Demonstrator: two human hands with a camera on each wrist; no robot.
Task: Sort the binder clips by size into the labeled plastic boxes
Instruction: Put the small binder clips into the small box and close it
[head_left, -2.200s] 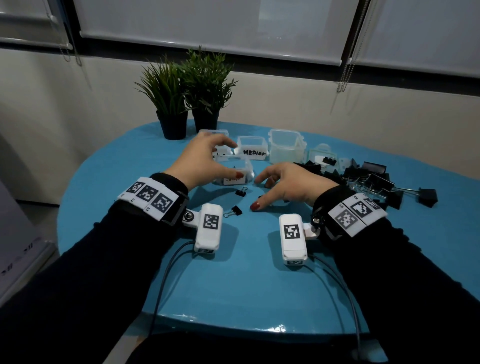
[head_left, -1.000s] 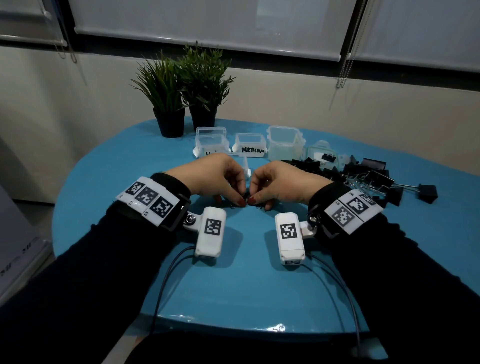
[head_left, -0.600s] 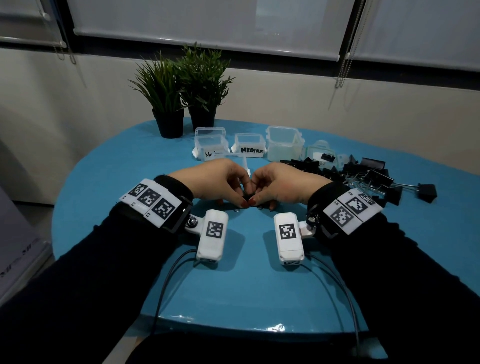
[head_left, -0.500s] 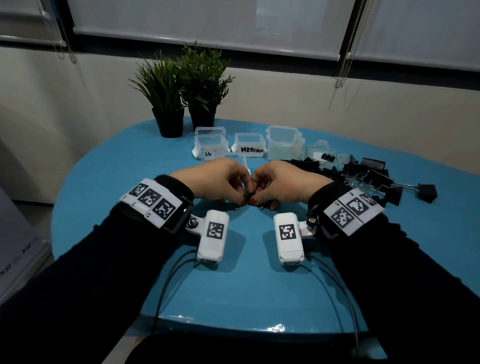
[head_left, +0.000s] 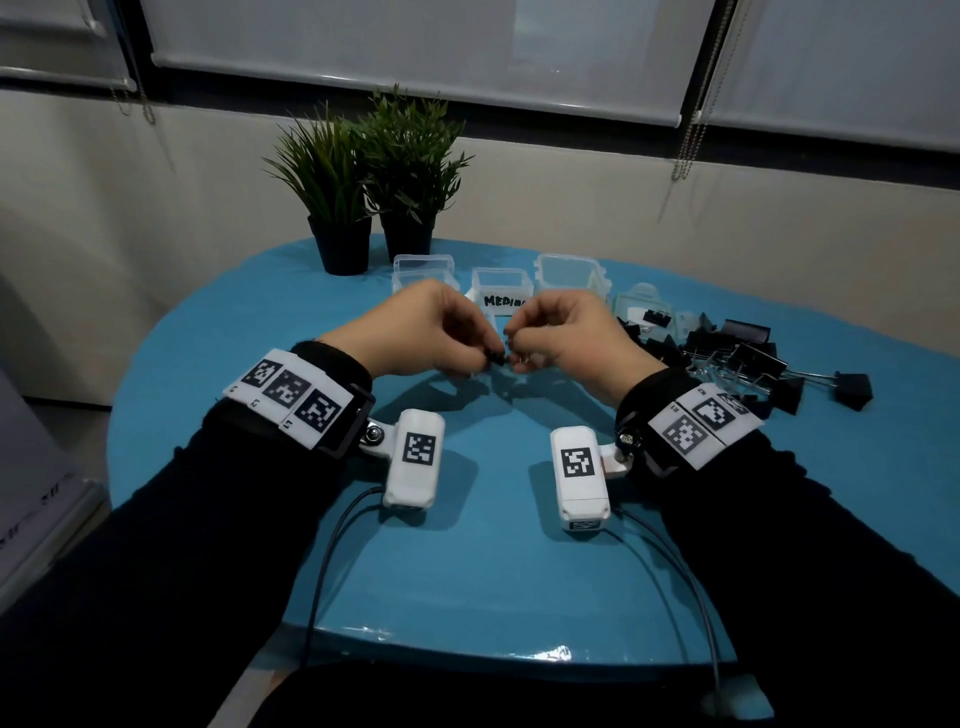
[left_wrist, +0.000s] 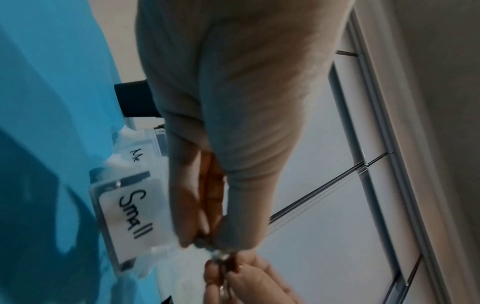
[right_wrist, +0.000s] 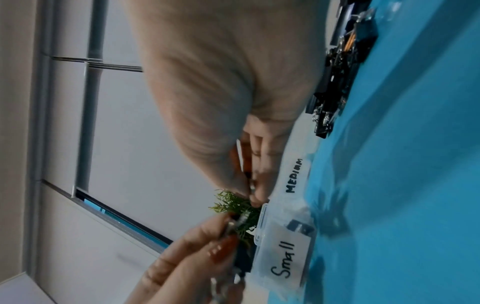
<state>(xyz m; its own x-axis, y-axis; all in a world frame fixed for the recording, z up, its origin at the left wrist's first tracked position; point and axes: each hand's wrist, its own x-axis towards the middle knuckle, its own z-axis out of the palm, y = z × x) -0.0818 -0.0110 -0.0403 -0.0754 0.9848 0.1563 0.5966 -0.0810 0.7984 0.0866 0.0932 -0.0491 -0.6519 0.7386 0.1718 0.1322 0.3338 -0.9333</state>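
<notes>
Both hands hover just above the blue table (head_left: 498, 571), fingertips almost meeting. My left hand (head_left: 485, 357) pinches a small black binder clip (right_wrist: 241, 258) with silver handles, seen in the right wrist view over the box labelled Small (right_wrist: 284, 259). My right hand (head_left: 519, 358) pinches another small clip, mostly hidden by its fingers (right_wrist: 255, 185). The Small box (left_wrist: 130, 214) sits below and behind the hands and is hidden in the head view. The Medium box (head_left: 501, 293) stands behind it.
Two more clear boxes (head_left: 423, 270) (head_left: 571, 273) stand in the back row. A pile of larger black binder clips (head_left: 737, 358) lies at the right, beside loose clear lids (head_left: 641, 312). Two potted plants (head_left: 363, 208) stand at the back left.
Both hands came down onto two small clips lying in front of the Small box, pinched them, and have now lifted and moved slightly away from me, toward the boxes.
</notes>
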